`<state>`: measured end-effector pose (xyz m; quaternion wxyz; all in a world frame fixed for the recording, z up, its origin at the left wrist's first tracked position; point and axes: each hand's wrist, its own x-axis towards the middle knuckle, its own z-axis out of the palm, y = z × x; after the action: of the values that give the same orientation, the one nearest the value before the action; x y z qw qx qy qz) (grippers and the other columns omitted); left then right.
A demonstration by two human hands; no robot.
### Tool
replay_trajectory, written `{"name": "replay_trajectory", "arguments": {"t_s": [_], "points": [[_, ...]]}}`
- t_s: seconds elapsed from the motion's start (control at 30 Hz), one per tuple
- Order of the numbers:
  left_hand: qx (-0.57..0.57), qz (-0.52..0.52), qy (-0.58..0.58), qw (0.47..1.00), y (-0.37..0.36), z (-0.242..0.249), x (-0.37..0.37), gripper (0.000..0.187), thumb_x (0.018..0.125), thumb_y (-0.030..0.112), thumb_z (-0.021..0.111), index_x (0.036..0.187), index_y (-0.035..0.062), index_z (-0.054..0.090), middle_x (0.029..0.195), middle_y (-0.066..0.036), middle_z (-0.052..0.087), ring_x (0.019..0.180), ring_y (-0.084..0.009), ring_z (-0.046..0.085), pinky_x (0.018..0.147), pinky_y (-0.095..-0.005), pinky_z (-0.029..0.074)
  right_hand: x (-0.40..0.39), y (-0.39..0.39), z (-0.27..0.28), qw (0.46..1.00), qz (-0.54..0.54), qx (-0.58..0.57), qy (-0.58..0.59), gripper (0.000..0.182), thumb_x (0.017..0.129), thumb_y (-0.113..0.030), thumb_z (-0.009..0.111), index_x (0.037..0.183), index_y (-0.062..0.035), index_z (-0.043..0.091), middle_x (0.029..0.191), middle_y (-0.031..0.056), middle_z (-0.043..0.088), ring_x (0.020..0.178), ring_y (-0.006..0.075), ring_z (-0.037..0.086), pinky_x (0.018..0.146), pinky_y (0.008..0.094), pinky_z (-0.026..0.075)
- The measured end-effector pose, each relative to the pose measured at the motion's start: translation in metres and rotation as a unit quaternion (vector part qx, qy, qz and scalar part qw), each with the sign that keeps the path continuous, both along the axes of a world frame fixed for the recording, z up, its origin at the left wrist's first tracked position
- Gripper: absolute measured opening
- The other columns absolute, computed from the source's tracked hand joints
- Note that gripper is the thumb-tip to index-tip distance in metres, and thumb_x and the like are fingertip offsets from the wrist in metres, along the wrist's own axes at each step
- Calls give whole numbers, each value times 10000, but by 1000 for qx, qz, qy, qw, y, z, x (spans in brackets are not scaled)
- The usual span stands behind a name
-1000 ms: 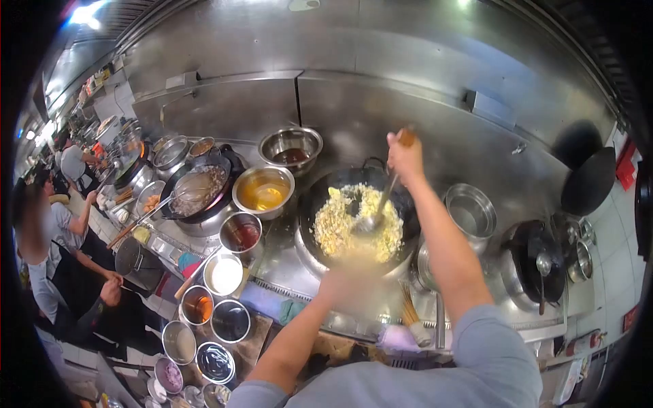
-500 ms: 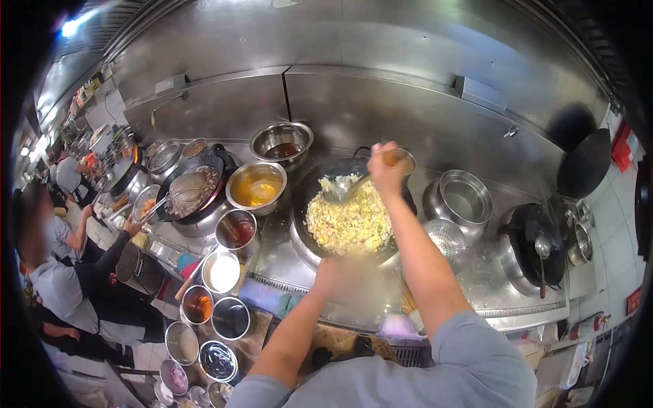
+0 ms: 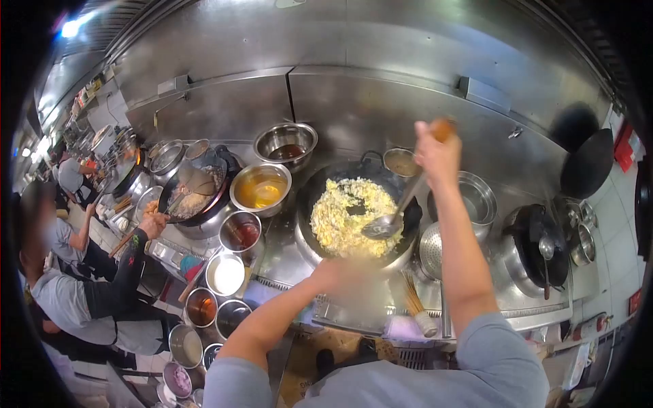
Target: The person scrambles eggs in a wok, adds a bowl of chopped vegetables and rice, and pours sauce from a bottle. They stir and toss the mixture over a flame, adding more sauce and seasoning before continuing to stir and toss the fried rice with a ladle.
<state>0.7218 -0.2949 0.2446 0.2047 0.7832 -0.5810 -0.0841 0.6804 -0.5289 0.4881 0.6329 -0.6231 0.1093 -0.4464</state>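
Note:
My right hand (image 3: 439, 155) is closed round a long metal ladle (image 3: 412, 197), whose wooden handle end sticks up above the fist. The ladle's bowl rests on a yellow and white mass of small chopped pieces, like scrambled egg (image 3: 337, 217), in a black wok (image 3: 312, 178). A gap in the middle of the food bares the dark wok bottom. My left hand (image 3: 332, 273) is at the wok's near edge; a blur covers its fingers, so what it holds, if anything, is hidden.
Left of the wok stand bowls of yellow liquid (image 3: 261, 189) and dark sauce (image 3: 286, 144), and several sauce pots (image 3: 239, 231). On the right are a perforated strainer (image 3: 430, 250), a bamboo brush (image 3: 416, 306) and another wok (image 3: 537, 245). A co-worker (image 3: 81, 292) works at a pan on the left.
My right hand has moved right and up, and the ladle's bowl has come from the wok's far side toward its near right. A gap has opened in the food. The co-worker's arm has moved.

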Motion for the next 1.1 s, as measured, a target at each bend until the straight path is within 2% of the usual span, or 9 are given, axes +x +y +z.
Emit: {"name": "replay_trajectory", "arguments": {"t_s": [0.13,0.17,0.27,0.37,0.57,0.83,0.9,1.0,1.1], "points": [[-118,37,-66,990,-10,-50,6,395,802,440,613,700,61,655,664,-161,627,685,-356,622,660,-457,486,28,2,-125,980,-166,-111,-24,263,880,-173,653,693,-42,522,596,-18,497,560,88,486,542,288,401],[-119,27,-61,991,-15,-47,5,395,802,440,613,700,61,655,664,-161,627,685,-356,622,660,-457,486,29,-2,-128,991,-45,-124,-29,275,875,-158,658,666,-57,509,619,-7,495,607,80,476,569,274,386],[-107,65,-60,990,-11,-46,0,390,782,435,648,655,66,635,666,-144,631,682,-346,623,663,-447,481,14,32,-78,998,-23,-33,-53,289,873,-140,656,669,-64,466,621,-22,447,591,70,426,548,258,349],[-109,72,-70,989,-10,-47,-2,396,781,442,653,653,68,643,667,-141,630,688,-342,624,687,-445,483,-19,91,-79,958,-64,-248,-130,292,876,-66,627,661,-96,432,600,-37,465,506,62,430,482,232,361],[-102,94,-32,990,-15,-40,-6,419,832,478,611,709,81,662,690,-143,635,730,-340,625,696,-449,475,-15,21,-67,981,-121,-148,15,281,904,-161,631,668,-106,489,551,-53,476,469,50,423,446,236,338],[-99,92,-69,988,-19,-52,-8,437,834,498,590,690,91,652,695,-141,638,710,-323,629,685,-442,478,-43,65,-81,997,-11,-22,-70,328,897,-77,614,649,-79,399,622,-53,377,596,39,360,542,223,293],[-133,95,-76,984,-18,-50,-10,431,824,483,606,670,81,637,681,-148,628,702,-327,627,668,-437,486,-73,102,-83,987,-70,-137,-52,326,862,-118,658,629,-73,435,604,-27,437,596,68,418,548,253,328],[-130,94,-61,985,-19,-47,-12,402,811,461,634,669,85,627,672,-148,619,701,-336,625,661,-443,490,-34,60,-126,971,-92,-221,26,308,863,-144,641,623,-57,470,610,7,481,603,104,460,575,287,369],[-115,107,-55,986,-18,-43,-16,393,811,461,633,690,86,634,697,-150,629,702,-335,623,669,-448,493,-1,-9,-67,984,-142,-58,-86,289,897,-202,647,671,-103,497,545,-38,470,459,83,421,445,269,351]]}}
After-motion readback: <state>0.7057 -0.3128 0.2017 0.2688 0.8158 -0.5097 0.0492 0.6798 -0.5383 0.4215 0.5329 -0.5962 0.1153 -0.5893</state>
